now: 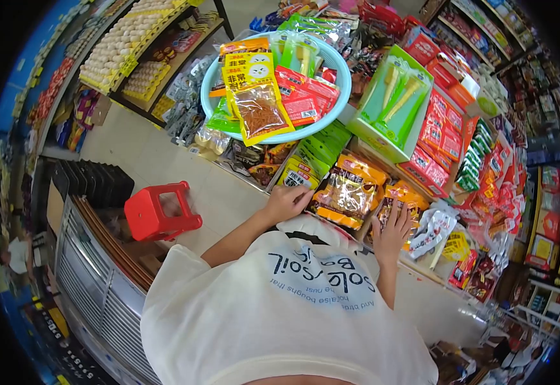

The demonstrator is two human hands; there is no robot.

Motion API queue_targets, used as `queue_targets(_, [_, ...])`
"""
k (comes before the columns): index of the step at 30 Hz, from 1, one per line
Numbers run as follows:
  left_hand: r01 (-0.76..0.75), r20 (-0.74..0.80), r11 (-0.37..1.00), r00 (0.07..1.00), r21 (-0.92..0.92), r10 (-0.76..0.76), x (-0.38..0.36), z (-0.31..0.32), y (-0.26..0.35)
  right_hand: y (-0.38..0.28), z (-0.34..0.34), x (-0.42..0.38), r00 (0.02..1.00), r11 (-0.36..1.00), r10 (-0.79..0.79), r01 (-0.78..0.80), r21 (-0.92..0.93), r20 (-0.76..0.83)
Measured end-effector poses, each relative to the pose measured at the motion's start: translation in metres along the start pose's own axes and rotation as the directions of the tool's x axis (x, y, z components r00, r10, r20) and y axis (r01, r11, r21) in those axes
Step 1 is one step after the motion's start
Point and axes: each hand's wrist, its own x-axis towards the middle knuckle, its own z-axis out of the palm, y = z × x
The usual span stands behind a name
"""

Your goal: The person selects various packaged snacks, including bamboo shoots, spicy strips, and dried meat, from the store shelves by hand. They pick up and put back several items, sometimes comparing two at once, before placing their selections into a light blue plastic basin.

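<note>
My right hand [393,226] lies with its fingers spread on an orange-and-brown snack packet [403,196] in the front row of the display. My left hand [289,204] rests at the front edge, its fingers loosely extended beside a yellow-green packet [299,174]. Between my two hands sits a larger orange-and-brown snack packet [347,192]. Beyond them, a light-blue basin [346,80] stands on the goods, heaped with snack packets. On top of that heap lies a yellow packet with a clear window [260,106].
A green box [392,102] and red packets [443,131] fill the display to the right. On the floor at left stands a red stool [162,210], near a metal-slatted counter [110,289]. Egg trays [126,42] are stacked on a shelf at upper left.
</note>
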Motion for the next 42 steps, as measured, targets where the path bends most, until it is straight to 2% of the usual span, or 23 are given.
queue_targets(2, [-0.048,0.001,0.999,0.999,-0.005,0.048,0.013,-0.013,0.017,0.0,0.013,0.008,0.984,0.988,0.095,-0.111,-0.105,-0.15])
queue_targets(4, [-0.295,-0.2,0.956,0.936,0.011,0.291,0.038,-0.034,0.037,-0.005,0.014,0.013,0.979,0.985,0.11,-0.131,-0.113,-0.174])
queue_targets(7, [-0.363,-0.436,0.923,0.816,0.124,0.38,0.078,-0.074,0.05,-0.007,0.016,0.017,0.969,0.981,0.125,-0.152,-0.12,-0.212])
queue_targets(9, [-0.059,-0.608,0.975,0.774,0.213,0.179,0.103,-0.099,0.057,-0.005,0.018,0.015,0.967,0.983,0.103,-0.135,-0.127,-0.234])
queue_targets(11, [0.23,-0.652,0.905,0.755,0.357,0.065,0.133,-0.126,0.063,-0.006,0.017,0.015,0.966,0.983,0.091,-0.125,-0.131,-0.243])
queue_targets(12, [0.231,-0.657,0.904,0.751,0.359,0.069,0.14,-0.13,0.055,-0.006,0.016,0.015,0.964,0.983,0.087,-0.124,-0.134,-0.25])
queue_targets(14, [0.464,-0.64,0.698,0.769,0.545,-0.012,0.147,-0.136,0.038,-0.007,0.016,0.015,0.964,0.984,0.083,-0.12,-0.132,-0.254])
queue_targets(15, [0.522,-0.581,0.647,0.801,0.556,-0.146,0.149,-0.138,0.031,-0.007,0.016,0.015,0.963,0.984,0.085,-0.121,-0.131,-0.255])
queue_targets(16, [0.522,-0.585,0.647,0.799,0.557,-0.141,0.15,-0.138,0.028,-0.007,0.016,0.015,0.962,0.985,0.082,-0.119,-0.128,-0.259])
queue_targets(19, [0.554,-0.51,0.761,0.787,0.338,-0.347,0.158,-0.136,0.029,-0.007,0.017,0.016,0.96,0.984,0.082,-0.121,-0.131,-0.269])
queue_targets(23, [0.46,-0.557,0.87,0.776,0.179,-0.296,0.161,-0.126,0.024,-0.007,0.015,0.014,0.961,0.985,0.082,-0.118,-0.123,-0.262])
queue_targets(25, [0.349,-0.578,0.937,0.763,-0.011,-0.291,0.164,-0.126,0.052,-0.007,0.013,0.014,0.961,0.987,0.08,-0.113,-0.113,-0.264])
queue_targets(26, [0.348,-0.577,0.937,0.763,-0.015,-0.292,0.161,-0.123,0.063,-0.007,0.012,0.012,0.963,0.989,0.078,-0.108,-0.103,-0.259])
queue_targets(28, [0.111,-0.564,0.987,0.811,-0.112,-0.156,0.152,-0.113,0.089,-0.01,0.008,0.013,0.965,0.99,0.073,-0.1,-0.097,-0.252])
queue_targets(30, [-0.011,-0.526,0.977,0.844,-0.212,-0.105,0.141,-0.094,0.119,-0.019,-0.003,0.011,0.883,0.988,0.104,-0.037,0.153,-0.457])
queue_targets(31, [0.003,-0.391,0.958,0.912,-0.286,-0.12,0.132,-0.084,0.125,-0.029,-0.018,0.009,0.887,0.988,0.107,-0.043,0.151,-0.448])
queue_targets(32, [0.029,-0.239,0.933,0.963,-0.36,-0.122,0.125,-0.073,0.13,-0.044,-0.041,0.009,0.899,0.952,0.082,0.057,0.301,-0.431])
queue_targets(33, [-0.01,-0.181,0.928,0.982,-0.373,-0.062,0.123,-0.062,0.136,-0.057,-0.058,0.008,0.905,0.885,0.067,0.141,0.444,-0.421])
queue_targets(35, [0.197,0.02,0.772,0.972,-0.604,-0.233,0.105,-0.03,0.135,-0.071,-0.072,0.007,0.953,0.604,0.099,0.171,0.778,-0.287])
queue_targets(37, [0.349,0.191,0.644,0.933,-0.68,-0.305,0.094,-0.014,0.144,-0.074,-0.084,0.004,0.981,0.581,0.018,0.147,0.8,-0.193])
queue_targets(38, [0.4,0.258,0.606,0.915,-0.688,-0.311,0.089,-0.01,0.145,-0.076,-0.086,0.0,0.993,0.6,0.107,-0.027,0.8,-0.048])
queue_targets(39, [0.421,0.282,0.59,0.905,-0.689,-0.317,0.084,-0.004,0.144,-0.08,-0.078,0.002,0.991,0.404,0.105,0.032,0.914,-0.081])
queue_targets(42, [0.496,0.342,0.574,0.868,-0.652,-0.361,0.078,-0.001,0.149,-0.07,-0.058,-0.001,0.989,0.301,0.142,0.001,0.953,-0.046])
